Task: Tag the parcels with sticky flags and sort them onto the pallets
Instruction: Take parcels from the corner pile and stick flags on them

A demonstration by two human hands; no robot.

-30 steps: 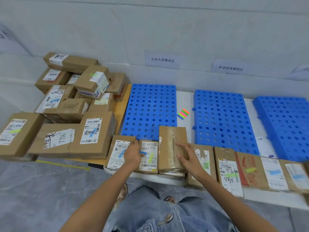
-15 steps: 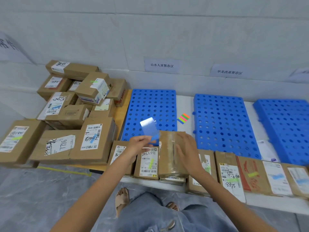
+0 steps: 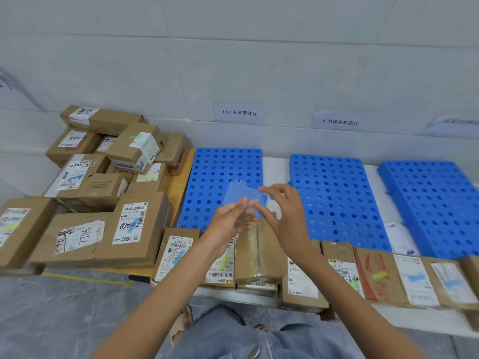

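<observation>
head view: several parcels (image 3: 176,252) along the desk's front edge wear flags (image 3: 379,275) already, yet all three blue pallets (image 3: 329,193) sit bare, so sorting's not yet begun. flag sheet (image 3: 241,196) hangs over the left pallet (image 3: 220,167), long axis roughly left-right, face toward the camera. left hand (image 3: 228,218) pinches its lower edge, right hand (image 3: 282,211) its right edge.

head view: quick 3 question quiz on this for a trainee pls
1. True or false: the middle pallet is bare.
2. What does the left hand hold? A flag sheet; B tape roll; C pen.
3. Fill in: the number of blue pallets in view is ___.
Key: 1 true; 2 A; 3 three.
</observation>
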